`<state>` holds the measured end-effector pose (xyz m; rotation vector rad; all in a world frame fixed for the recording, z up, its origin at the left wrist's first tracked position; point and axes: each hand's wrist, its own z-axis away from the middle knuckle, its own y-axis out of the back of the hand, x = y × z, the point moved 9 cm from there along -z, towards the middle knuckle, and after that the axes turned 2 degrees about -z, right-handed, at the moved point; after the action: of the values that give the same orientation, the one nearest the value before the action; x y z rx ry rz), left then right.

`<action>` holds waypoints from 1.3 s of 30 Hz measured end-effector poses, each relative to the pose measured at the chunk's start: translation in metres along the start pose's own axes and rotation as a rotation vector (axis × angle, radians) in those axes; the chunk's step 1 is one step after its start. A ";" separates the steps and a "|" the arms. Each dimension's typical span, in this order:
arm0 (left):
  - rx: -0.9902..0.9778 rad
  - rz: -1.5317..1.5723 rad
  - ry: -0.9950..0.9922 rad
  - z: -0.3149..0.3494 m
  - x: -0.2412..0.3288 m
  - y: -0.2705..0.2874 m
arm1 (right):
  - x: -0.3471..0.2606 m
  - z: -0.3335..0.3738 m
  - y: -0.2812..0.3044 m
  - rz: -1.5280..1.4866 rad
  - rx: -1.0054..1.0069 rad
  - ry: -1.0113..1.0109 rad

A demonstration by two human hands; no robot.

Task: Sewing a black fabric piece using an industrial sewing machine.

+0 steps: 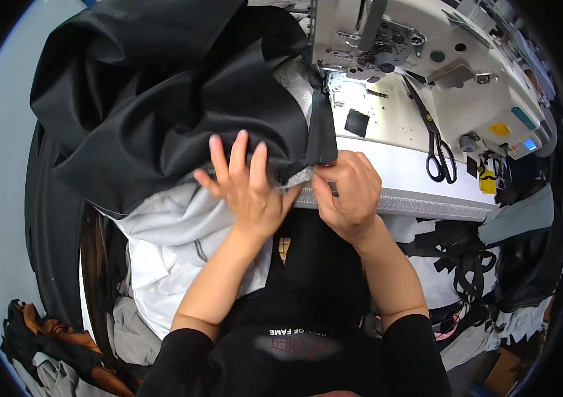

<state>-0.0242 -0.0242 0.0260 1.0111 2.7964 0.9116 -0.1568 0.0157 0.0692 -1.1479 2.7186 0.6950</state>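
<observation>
Cloth at the front of the counter, my left hand spread over it.
My right hand seems to pinch its corner; the bulk's weight could drag that edge askew.

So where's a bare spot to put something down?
On the white tabletop, between the right hand and the black metal scissors, bordered by the long silver ruler strip. The left side is crowded with bunched, shiny black fabric.

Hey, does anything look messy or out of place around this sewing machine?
Mainly the black strips, below and right of the right hand: they lie looped and tangled over pale cloth. Nothing looks clearly damaged or spilled.
</observation>
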 end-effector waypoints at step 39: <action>-1.162 0.464 -0.434 -0.060 0.033 -0.077 | 0.015 0.035 -0.008 0.063 -0.284 -0.083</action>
<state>-0.1076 -0.0830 0.0396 1.3254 1.2640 1.7316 -0.1646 0.0166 0.0311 -1.0599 2.6572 1.1418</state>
